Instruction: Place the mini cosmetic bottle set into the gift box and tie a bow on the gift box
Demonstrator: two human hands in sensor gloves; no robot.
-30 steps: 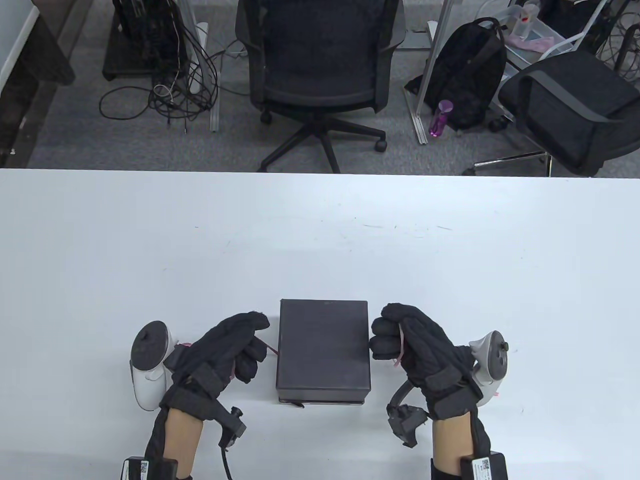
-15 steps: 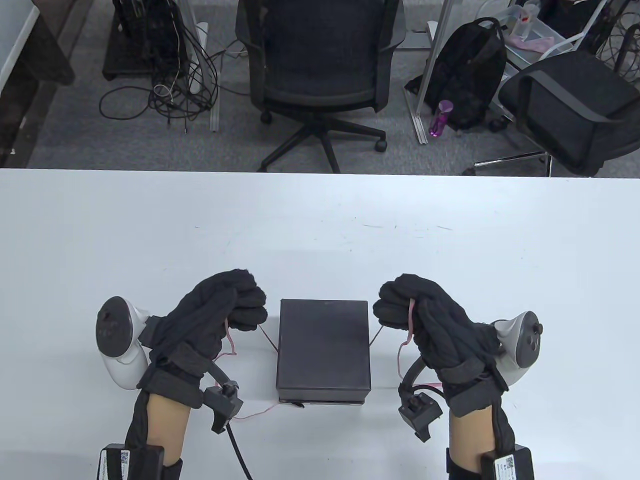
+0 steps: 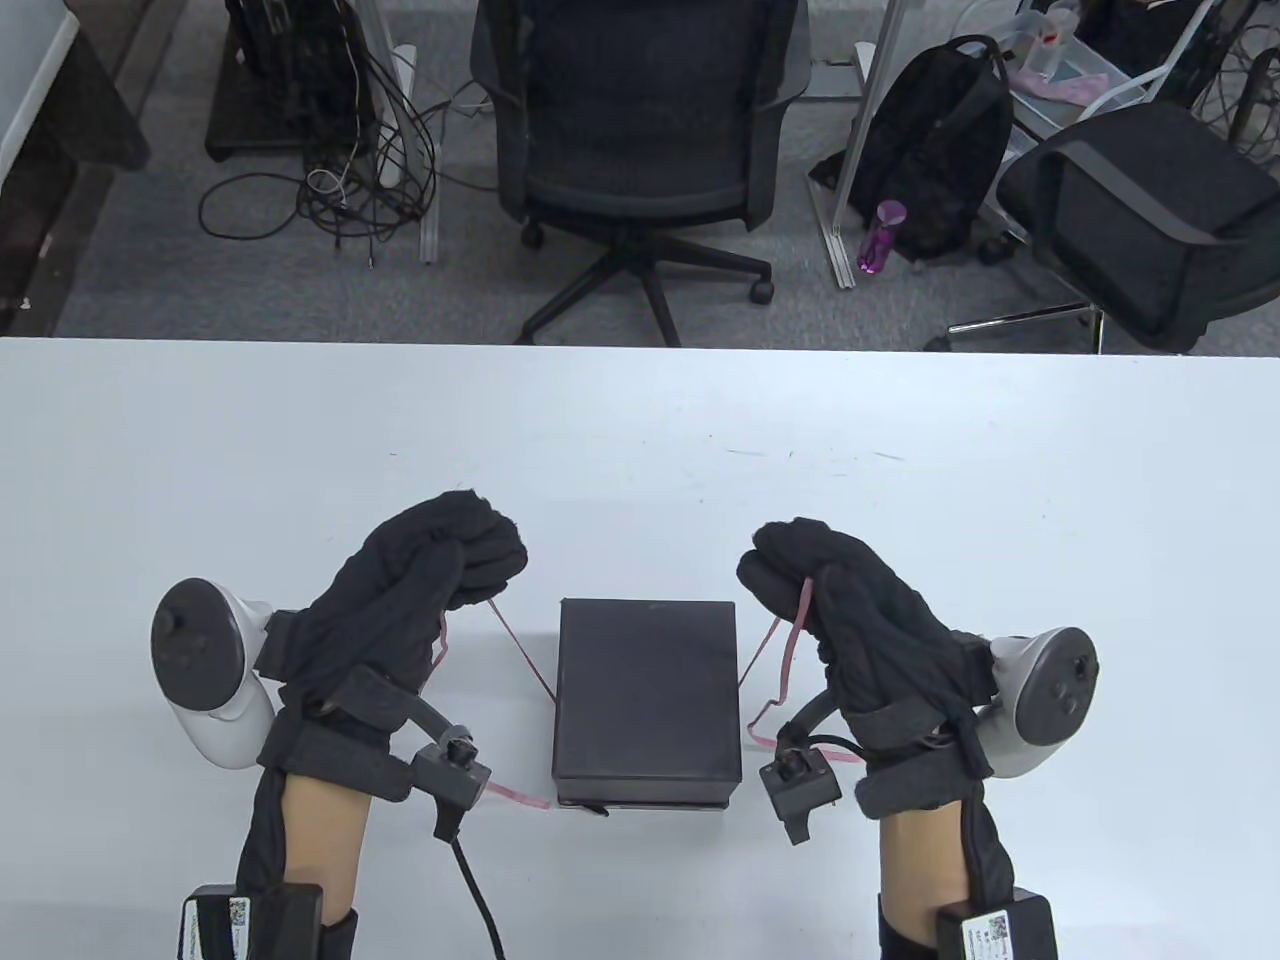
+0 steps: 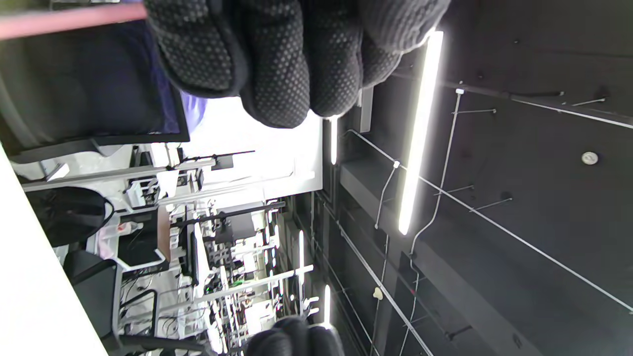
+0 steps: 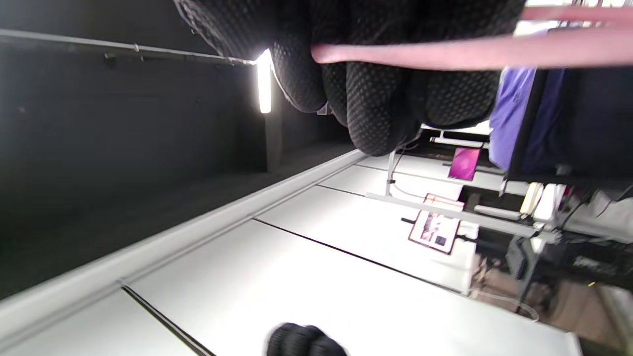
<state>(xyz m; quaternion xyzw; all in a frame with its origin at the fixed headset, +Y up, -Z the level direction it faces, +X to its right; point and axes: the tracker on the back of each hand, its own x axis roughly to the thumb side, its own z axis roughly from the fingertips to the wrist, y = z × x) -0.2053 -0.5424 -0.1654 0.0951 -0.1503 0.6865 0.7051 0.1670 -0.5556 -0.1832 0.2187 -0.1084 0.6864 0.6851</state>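
Note:
A closed black gift box [image 3: 648, 698] sits on the white table [image 3: 640, 450] between my hands. A thin pink ribbon [image 3: 523, 655] runs out from under its left side up into my left hand [image 3: 470, 560], whose fingers curl round it. My right hand [image 3: 790, 580] grips the other ribbon strand [image 3: 762, 648], which rises from the box's right side; its loose tail hangs by my wrist. Both hands are raised beside the box's far corners. In the wrist views the curled fingers [image 4: 277, 54] [image 5: 371, 74] pinch the pink ribbon [image 4: 69, 20] [image 5: 445, 52]. The bottle set is out of sight.
Past the table's far edge stand a black office chair [image 3: 640, 130], a second chair [image 3: 1140, 210], a black backpack [image 3: 940, 150] and a purple bottle [image 3: 880, 235] on the floor. Tangled cables [image 3: 350, 170] lie at the back left.
Both hands rose from beside the box's sides and moved away from me toward its far corners, drawing the ribbon ends up and taut. The box has stayed in place.

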